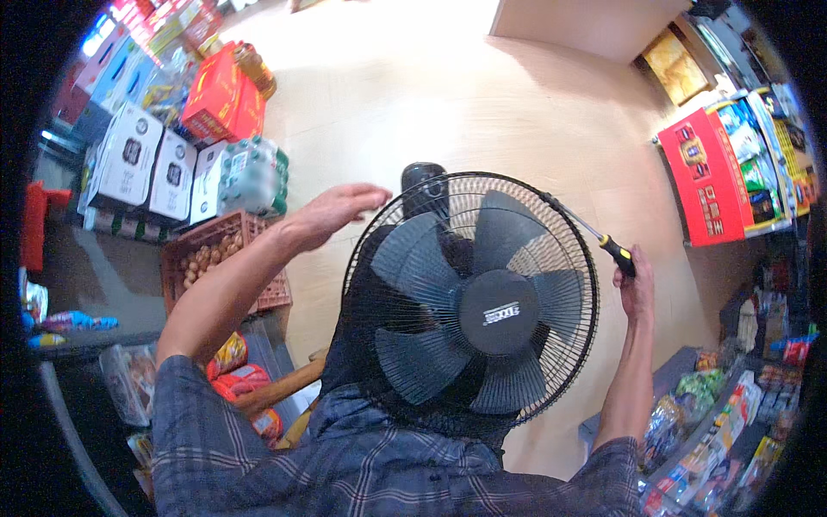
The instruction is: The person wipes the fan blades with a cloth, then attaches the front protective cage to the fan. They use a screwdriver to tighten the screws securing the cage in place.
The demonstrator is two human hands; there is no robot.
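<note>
A black electric fan [500, 312] fills the middle of the view, its round wire guard [594, 314] facing up over my lap and its dark blades showing through. My right hand [637, 289] grips a black and yellow screwdriver [617, 252] by the handle. The thin shaft points up and left, with its tip at the upper right rim of the guard. Beside the guard's upper left rim, my left hand [340, 209] is held with its fingers stretched out and nothing in it. At the top of the fan a black housing [424, 185] shows partly behind the wires.
On the left are a red-brown crate [289, 289] of round brown items, white boxes [129, 159], red boxes [215, 95] and a green bottle pack [251, 177]. A red display box [706, 181] with packets stands at right. Packaged goods [706, 439] fill the lower right shelf.
</note>
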